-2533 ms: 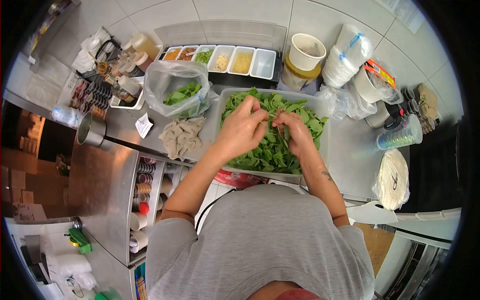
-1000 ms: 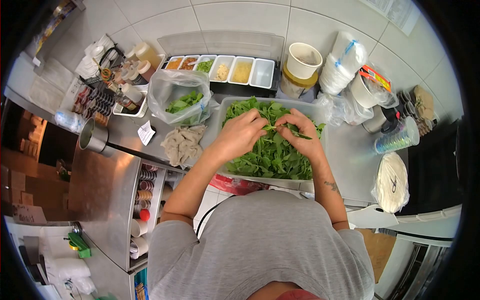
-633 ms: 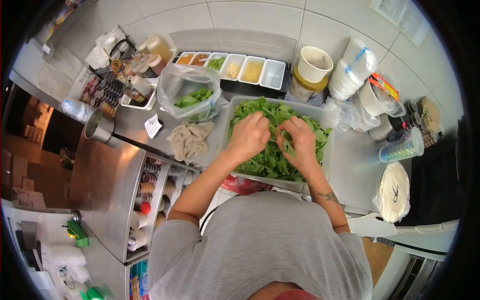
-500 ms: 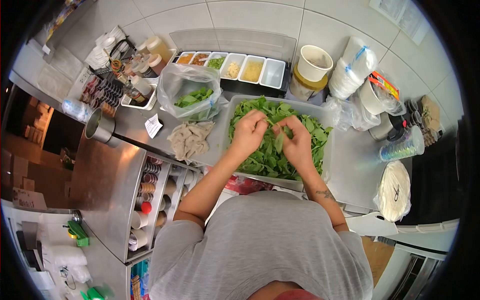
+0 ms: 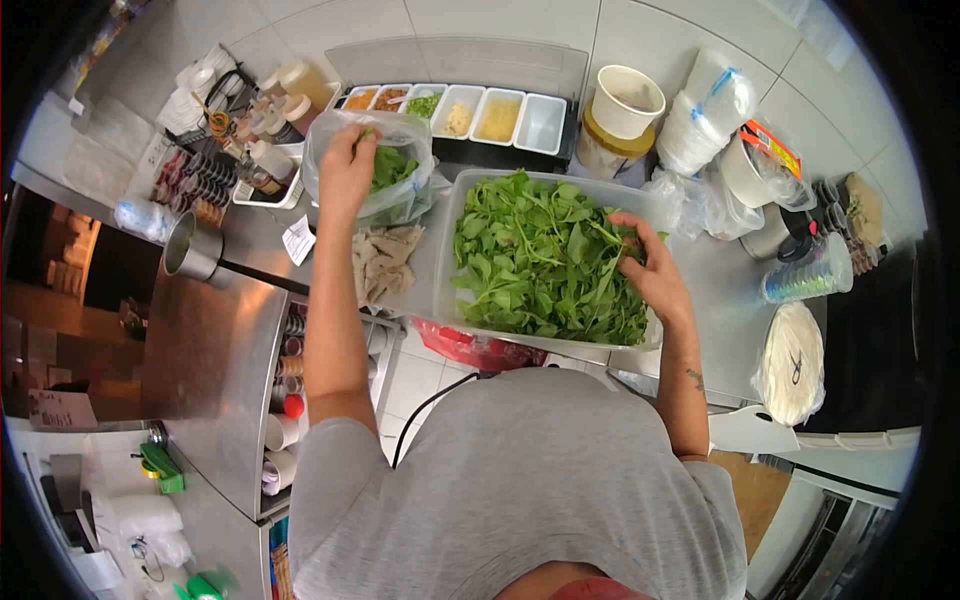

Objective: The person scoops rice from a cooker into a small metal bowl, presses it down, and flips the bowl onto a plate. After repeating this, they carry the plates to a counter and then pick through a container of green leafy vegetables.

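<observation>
My left hand [image 5: 348, 165] is over the opening of a clear plastic bag [image 5: 405, 205] with green leaves inside. Its fingers are closed round a bit of green leaf that shows at the fingertips. My right hand [image 5: 652, 268] is at the right side of a wide translucent tub [image 5: 447, 262], its fingers curved and apart, touching the leafy greens [image 5: 545, 255] heaped there. Whether a stem lies between the right fingers is hard to make out.
Behind the tub stands a row of small white trays [image 5: 541, 125] with toppings. A crumpled cloth [image 5: 383, 262] lies left of the tub. White buckets [image 5: 630, 102] and stacked containers [image 5: 706, 125] stand at the back right; a metal pot [image 5: 193, 246] is at the left.
My hands have parted from the middle of the tub. My left hand has moved left to the bag, carrying greens; my right hand has moved right over the heap, its fingers now spread.
</observation>
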Tool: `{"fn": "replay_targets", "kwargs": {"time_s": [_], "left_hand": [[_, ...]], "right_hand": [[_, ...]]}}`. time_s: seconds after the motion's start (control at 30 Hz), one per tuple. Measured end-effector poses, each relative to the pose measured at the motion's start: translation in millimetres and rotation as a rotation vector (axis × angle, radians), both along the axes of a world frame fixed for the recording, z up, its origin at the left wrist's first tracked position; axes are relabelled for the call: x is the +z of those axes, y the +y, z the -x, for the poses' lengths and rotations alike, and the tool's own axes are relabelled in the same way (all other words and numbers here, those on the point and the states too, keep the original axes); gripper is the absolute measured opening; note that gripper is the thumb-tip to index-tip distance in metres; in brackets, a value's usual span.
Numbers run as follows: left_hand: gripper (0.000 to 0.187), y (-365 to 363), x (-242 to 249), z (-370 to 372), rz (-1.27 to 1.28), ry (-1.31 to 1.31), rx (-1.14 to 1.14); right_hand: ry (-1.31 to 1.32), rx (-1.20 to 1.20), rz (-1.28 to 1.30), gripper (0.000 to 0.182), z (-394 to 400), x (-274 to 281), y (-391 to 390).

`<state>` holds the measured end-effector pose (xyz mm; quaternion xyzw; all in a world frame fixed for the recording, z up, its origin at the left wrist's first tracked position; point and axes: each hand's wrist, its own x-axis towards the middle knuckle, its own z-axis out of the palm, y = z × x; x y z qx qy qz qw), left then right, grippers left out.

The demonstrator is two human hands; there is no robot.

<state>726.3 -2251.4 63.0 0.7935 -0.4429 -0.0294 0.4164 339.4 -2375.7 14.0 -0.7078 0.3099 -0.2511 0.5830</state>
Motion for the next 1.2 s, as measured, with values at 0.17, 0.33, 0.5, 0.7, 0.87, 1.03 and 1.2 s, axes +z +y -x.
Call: {"fn": "replay_targets", "kwargs": {"time_s": [0.17,0.33,0.5,0.7,0.87,1.03,1.2], "left_hand": [[0.019,-6,-18,-3,-0.246,-0.721,0.152],[0.041,19,-1,58,-0.149,-0.466,-0.509],[0.034,38,-47,118,-0.269,-0.226,-0.949],[0.017,9,-37,124,0.003,-0.153,-0.848],[0.025,-5,-11,142,-0.319,0.129,-0.849],[0.026,2,-24,132,-0.156,0.328,-0.729],[0.018,11,-30,121,-0.149,0.371,-0.652]], "right_hand": [[0.157,0.027,0.19,0.066,22,-13,0],[0.42,-0.001,0.354,0.079,39,3,10],[0.466,0.009,0.412,0.083,26,23,20],[0.307,-0.15,0.831,0.072,-6,32,30],[-0.053,0.129,0.379,0.033,-66,34,37],[-0.106,0.081,0.026,0.018,-80,5,16],[-0.153,0.131,0.231,0.016,-81,0,21]]}}
